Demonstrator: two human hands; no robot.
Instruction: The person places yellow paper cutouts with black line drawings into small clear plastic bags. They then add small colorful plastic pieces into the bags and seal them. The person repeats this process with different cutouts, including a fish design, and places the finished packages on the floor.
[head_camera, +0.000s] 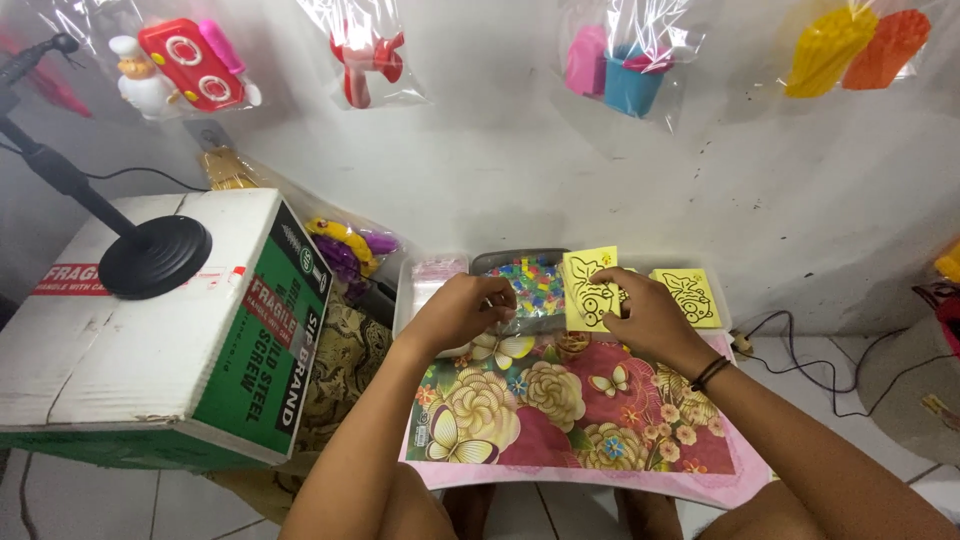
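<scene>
Floral mat (560, 420): R hand (650, 315) pinching yellow card (588, 290)

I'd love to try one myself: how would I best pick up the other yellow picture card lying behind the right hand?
Probably by its far right edge, coming in from the right. The yellow card lies flat and thin, and the right hand covers its near left corner, so a pinch at the free edge, lifting it slightly first, seems easiest.
</scene>
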